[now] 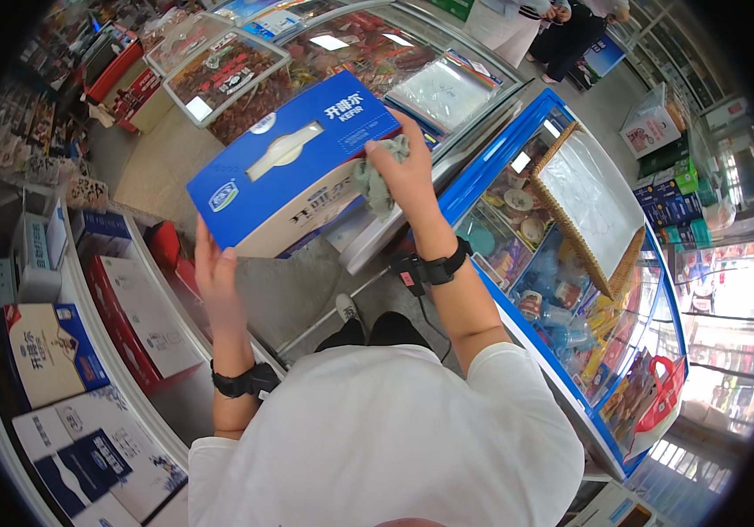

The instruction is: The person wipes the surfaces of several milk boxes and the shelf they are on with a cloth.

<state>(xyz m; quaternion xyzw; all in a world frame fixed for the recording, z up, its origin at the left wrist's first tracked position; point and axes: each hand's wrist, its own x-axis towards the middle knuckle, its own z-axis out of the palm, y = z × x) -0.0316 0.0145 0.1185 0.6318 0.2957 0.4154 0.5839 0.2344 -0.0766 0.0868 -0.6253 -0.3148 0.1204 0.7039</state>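
Observation:
A blue and cream cardboard carton [294,161] with a carry handle slot in its top is held up before me, tilted. My left hand [219,273] grips its near left corner, thumb against the cream side. At the right end my right hand [400,161] holds the carton and also a crumpled grey-green cloth [380,178], which hangs against the carton's side. The fingers under the carton are partly hidden. Each wrist wears a black strap.
A blue-rimmed glass-topped freezer [505,148] stands on the right, a wicker-edged tray [588,191] on it. Boxed goods, among them a red and white box [146,316], fill shelves at left. Lidded food bins [225,79] lie ahead. Two people stand beyond the display case.

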